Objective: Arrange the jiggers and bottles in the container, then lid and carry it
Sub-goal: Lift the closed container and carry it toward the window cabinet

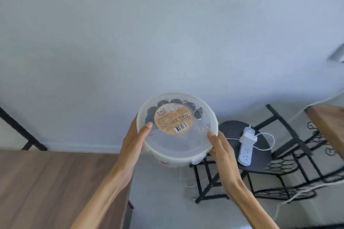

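Note:
A round translucent plastic container (173, 147) is held up in the air in front of me, its clear lid (206, 115) on top with a tan round label. Dark shapes of several items show dimly through the lid at its far side; I cannot tell jiggers from bottles. My left hand (135, 141) grips the container's left side with the thumb on the lid's rim. My right hand (221, 150) grips the right side, thumb against the rim. The container tilts slightly toward me.
A wooden table (55, 188) lies at the lower left. A black metal stool (260, 150) at the right carries a white power strip (246, 147) with cables. A black wire rack (297, 173) and another wooden surface (327, 128) stand at the far right. A pale wall is ahead.

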